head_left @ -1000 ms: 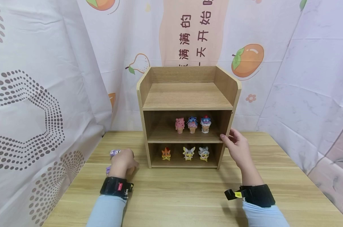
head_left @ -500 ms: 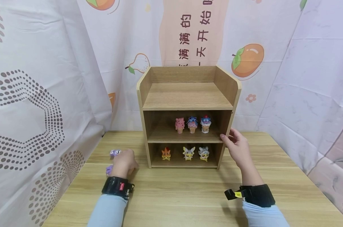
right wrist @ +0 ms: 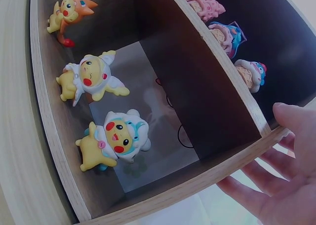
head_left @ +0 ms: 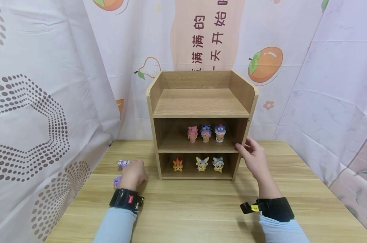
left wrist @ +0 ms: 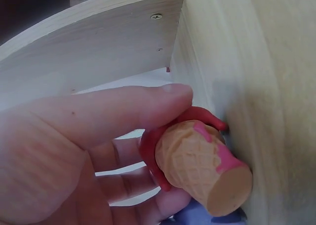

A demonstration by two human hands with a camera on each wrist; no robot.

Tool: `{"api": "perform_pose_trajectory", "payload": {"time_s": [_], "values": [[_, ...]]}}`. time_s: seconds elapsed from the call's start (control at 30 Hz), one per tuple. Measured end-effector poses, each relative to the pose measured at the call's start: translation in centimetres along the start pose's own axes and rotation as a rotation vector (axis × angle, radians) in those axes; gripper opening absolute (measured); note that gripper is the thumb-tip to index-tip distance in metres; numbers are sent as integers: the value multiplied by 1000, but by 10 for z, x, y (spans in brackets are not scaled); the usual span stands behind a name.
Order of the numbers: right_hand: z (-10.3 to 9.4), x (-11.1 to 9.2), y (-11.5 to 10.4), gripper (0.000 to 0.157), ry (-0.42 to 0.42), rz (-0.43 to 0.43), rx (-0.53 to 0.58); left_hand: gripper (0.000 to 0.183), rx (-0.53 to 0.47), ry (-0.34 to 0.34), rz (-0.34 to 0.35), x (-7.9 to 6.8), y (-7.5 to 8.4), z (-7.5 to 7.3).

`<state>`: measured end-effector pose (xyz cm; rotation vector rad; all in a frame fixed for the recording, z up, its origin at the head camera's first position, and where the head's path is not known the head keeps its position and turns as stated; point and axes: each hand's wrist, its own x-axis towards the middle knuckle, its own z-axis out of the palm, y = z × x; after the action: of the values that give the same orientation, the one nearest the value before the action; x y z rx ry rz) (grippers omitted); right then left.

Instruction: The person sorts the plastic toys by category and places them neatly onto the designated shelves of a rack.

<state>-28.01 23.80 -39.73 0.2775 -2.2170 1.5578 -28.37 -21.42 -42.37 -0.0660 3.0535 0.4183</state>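
Observation:
My left hand [head_left: 134, 172] is low over the table, left of the wooden shelf [head_left: 198, 101]. In the left wrist view its thumb and fingers hold an ice-cream-cone figurine [left wrist: 192, 158] with a red top, a waffle cone and pink drips. The figurine lies on its side close to the tabletop; in the head view the hand hides it. My right hand [head_left: 255, 158] grips the shelf's right side panel, thumb at the front edge by the middle board and fingers round the outside. Two purple figurines, one farther back [head_left: 123, 163] and one nearer [head_left: 117, 182], lie beside my left hand.
Three ice-cream-cone figurines, pink [head_left: 192, 134], blue-and-pink [head_left: 206, 133] and blue with a red cap [head_left: 220, 132], stand on the middle level. Below are three yellow figures, in orange [head_left: 177, 164], white-eared [head_left: 202, 164] and grey-white [head_left: 218, 164] costumes. A printed curtain [head_left: 129, 125] hangs behind.
My left hand has shifted slightly to the right, uncovering more of the two purple figurines. My right hand keeps its place on the shelf.

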Motion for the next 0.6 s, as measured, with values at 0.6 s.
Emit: {"api": "perform_pose_trajectory", "payload": {"time_s": [0.6], "values": [[-1, -2, -4, 52, 1, -10, -3, 54, -188, 141, 56, 7, -12, -16]]}}
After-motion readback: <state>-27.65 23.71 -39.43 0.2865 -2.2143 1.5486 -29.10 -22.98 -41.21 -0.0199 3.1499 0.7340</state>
